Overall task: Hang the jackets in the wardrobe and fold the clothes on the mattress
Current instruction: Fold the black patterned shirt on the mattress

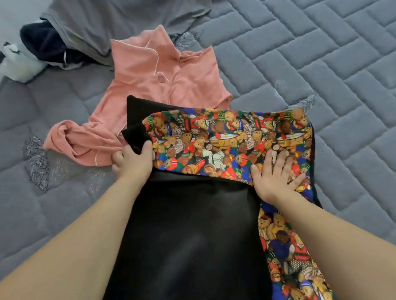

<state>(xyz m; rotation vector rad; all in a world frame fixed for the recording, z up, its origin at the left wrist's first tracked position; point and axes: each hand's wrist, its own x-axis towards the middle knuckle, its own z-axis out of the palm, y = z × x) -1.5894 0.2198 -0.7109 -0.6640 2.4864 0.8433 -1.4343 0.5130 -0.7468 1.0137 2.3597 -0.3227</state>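
A home bedroom: a bare grey quilted mattress [313, 50] fills the view, with everyday clothes strewn over it — a pink button-up pyjama top [160, 82], a grey garment [119, 17] and a teddy-bear print cloth [215, 139].

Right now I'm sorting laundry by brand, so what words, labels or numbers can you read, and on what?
None can be read.
Teddy-bear print garment: pictures only, no lettering legible.
Pink shirt: no label shows.
White object at the mattress edge: too blurred to tell.
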